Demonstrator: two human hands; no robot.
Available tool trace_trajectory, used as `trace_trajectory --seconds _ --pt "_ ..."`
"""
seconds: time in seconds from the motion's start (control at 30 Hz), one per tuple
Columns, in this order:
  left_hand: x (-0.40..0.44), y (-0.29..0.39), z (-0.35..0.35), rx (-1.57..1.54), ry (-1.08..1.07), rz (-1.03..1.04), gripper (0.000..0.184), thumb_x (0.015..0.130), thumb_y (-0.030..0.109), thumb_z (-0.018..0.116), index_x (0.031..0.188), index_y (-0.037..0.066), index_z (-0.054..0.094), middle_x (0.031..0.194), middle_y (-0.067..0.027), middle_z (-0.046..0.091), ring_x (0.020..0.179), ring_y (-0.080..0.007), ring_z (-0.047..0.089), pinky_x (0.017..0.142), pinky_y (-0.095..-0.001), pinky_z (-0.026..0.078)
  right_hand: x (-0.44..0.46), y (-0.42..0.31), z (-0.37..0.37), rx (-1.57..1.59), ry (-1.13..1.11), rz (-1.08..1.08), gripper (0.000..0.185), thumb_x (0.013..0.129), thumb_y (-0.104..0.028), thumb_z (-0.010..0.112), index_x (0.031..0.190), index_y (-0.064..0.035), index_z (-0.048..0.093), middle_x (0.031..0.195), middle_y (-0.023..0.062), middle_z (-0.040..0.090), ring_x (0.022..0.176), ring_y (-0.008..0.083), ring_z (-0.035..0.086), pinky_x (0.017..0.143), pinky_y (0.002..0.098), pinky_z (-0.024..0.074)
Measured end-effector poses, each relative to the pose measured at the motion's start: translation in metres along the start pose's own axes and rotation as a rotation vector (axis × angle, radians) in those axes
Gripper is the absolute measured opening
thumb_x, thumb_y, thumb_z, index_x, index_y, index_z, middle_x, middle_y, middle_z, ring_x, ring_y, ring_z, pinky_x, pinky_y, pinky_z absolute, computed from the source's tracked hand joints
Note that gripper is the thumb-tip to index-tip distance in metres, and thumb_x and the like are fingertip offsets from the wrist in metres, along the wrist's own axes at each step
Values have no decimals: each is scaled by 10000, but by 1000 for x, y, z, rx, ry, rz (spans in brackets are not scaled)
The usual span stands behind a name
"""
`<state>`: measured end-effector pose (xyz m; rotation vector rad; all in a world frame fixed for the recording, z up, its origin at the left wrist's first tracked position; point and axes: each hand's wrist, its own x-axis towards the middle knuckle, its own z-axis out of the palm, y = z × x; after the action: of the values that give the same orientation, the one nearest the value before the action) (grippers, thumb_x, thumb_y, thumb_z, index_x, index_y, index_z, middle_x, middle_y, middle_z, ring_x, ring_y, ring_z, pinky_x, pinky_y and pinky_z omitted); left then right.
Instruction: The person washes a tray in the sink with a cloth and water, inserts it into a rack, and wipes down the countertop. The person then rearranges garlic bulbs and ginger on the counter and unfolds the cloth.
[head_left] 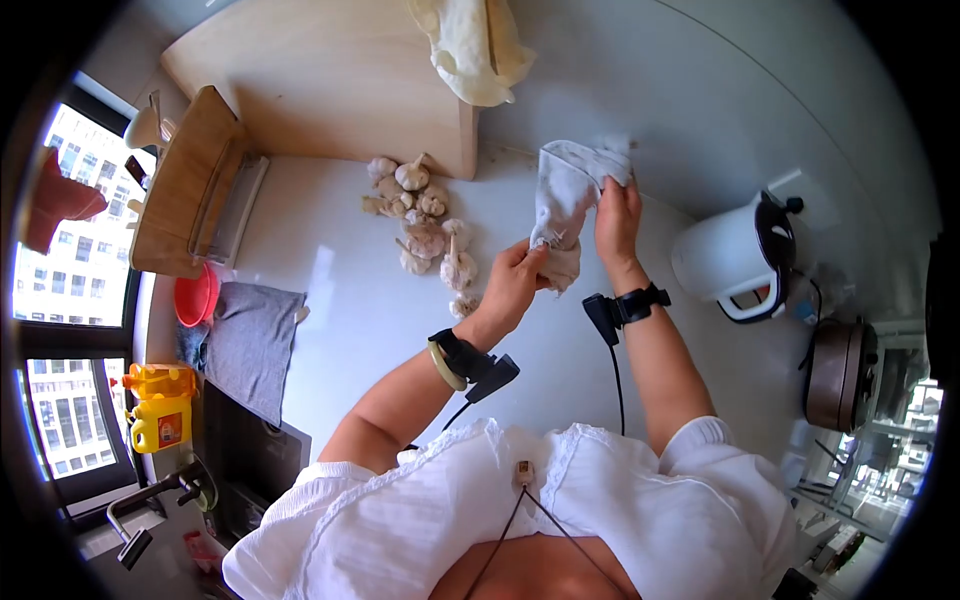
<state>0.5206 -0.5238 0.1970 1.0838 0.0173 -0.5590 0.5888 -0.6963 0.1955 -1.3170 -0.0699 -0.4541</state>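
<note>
A whitish, crumpled cloth is held over the white counter, near the wall. My left hand pinches its lower end, with the thumb on top. Higher up, on the cloth's right side, my right hand grips its upper part, fingers closed on the fabric. Several garlic bulbs lie on the counter to the left of the cloth.
At the right stand a white kettle and a brown appliance. A wooden panel rises behind the garlic. On the left are a wooden rack, a red bowl, a grey cloth, a dark sink and yellow bottles.
</note>
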Motion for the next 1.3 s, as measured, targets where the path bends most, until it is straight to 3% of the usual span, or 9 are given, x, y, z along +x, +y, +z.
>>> trace_trajectory --seconds 0.13,0.43,0.63,0.73,0.9,1.03,1.2,1.27,1.3 --pt "31 5 -13 -221 57 -60 336 1010 174 401 1199 -87 495 1132 -151 599 1019 -246 613 925 -372 500 37 39 29 -162 -161 -30 419 979 -199 476 1345 3 463 1288 95 549 1183 173 494 1032 294 346" --pt "67 3 -51 -292 191 -106 294 1007 169 413 1159 -55 526 1119 -132 610 1018 -231 600 909 -374 490 74 106 60 -262 -398 -58 422 973 -110 436 1378 8 414 1402 144 471 1312 224 419 1081 306 304" --pt "73 17 -36 -357 159 -133 276 1003 166 421 1153 -34 539 1094 -110 625 992 -206 609 878 -356 494 111 100 62 -415 -580 11 391 940 -58 425 1326 -15 475 1308 180 542 1247 260 490 1035 324 361" --pt "85 11 -43 -341 155 -103 264 998 170 434 1140 -24 544 1071 -102 634 970 -203 616 865 -352 495 123 107 78 -509 -637 -119 336 946 -76 434 1265 -11 519 1248 154 586 1163 233 537 987 324 400" --pt "94 13 -59 -409 212 -43 221 993 180 451 1087 10 557 1036 -101 644 930 -210 630 843 -345 497 139 98 101 -547 -729 166 319 945 -149 484 1225 -12 552 1208 104 614 1068 168 546 947 320 424" --pt "91 10 -61 -377 190 -145 199 994 176 443 1066 26 551 1016 -105 645 902 -219 644 816 -339 499 144 108 106 -768 -837 142 304 911 -143 506 1173 -8 581 1162 134 629 1047 210 570 926 332 439" --pt "90 6 -53 -354 232 -158 190 993 181 448 1062 28 536 1000 -100 632 887 -224 649 777 -331 498 142 110 118 -1314 -1043 -24 287 868 -137 533 1108 -2 616 1104 171 649 1021 262 600 899 347 458" --pt "91 2 -52 -344 235 -162 188 992 185 453 1056 29 534 1001 -96 627 889 -225 648 768 -328 495 140 125 116 -1340 -1102 -31 281 851 -134 544 1082 0 631 1081 186 657 1010 283 612 889 353 466" --pt "91 2 -52 -337 232 -164 187 991 187 456 1053 29 534 1004 -94 625 891 -226 648 766 -328 494 140 146 108 -1174 -1124 11 261 807 -129 554 1007 3 658 1052 223 649 1020 341 603 891 378 463"
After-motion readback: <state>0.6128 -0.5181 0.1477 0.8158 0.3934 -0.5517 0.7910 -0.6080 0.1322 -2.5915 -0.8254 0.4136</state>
